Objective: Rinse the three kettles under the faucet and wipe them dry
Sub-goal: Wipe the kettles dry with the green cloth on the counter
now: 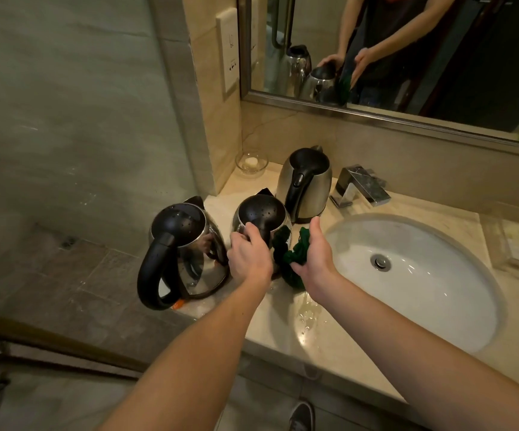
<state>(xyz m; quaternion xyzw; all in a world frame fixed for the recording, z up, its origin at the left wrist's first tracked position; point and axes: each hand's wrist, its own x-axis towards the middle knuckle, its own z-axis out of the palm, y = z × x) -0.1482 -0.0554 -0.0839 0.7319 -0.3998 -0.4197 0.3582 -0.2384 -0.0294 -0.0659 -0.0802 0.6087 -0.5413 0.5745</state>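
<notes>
Left hand (249, 256) apparently on kettle handle (263, 233)

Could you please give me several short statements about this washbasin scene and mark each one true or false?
1. Three kettles stand on the counter to the left of the sink. True.
2. The left hand grips the handle of the middle kettle. True.
3. The right hand holds a white towel. False: it presses a dark green cloth against the middle kettle.
4. Water is running from the faucet. False: no stream is visible.
5. The tall kettle has its lid open. False: its black lid is shut.
6. A puddle lies on the counter in front of the cloth. True.
</notes>
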